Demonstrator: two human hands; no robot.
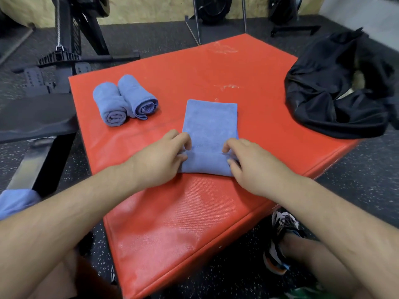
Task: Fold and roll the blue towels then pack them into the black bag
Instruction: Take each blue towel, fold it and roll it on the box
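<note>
blue cloth is the work of this moment: one folded towel [210, 126] lies as a long narrow strip near the centre of the red pad [194, 212], with its far end pointing to twelve o'clock. the near end of it is turned over into a small thick fold, so i judge that folding is finished for this piece and rolling is only at its beginning.

the left hand [160, 157] holds the near left corner of the strip, fingers curled and pinching the fold. the right hand [250, 167] does the same at the near right corner, with thumb and fingers bent on the cloth. both hands are narrow, closed on the towel, not flat.

two rolled towels [123, 100] lie side by side and touching at ten o'clock on the pad; they look ready. the black bag [336, 89] sits slumped at two o'clock on the pad's edge, well apart from the hands, and its mouth seems to be open toward the person. a further blue cloth [15, 201] shows at eight o'clock, off the pad; whether it is another towel i cannot tell.

the next move, in my judgement, calls for pushing the roll forward toward twelve o'clock with even pressure from both hands, so the roll stays tight and straight. packing is not yet begun.
</note>
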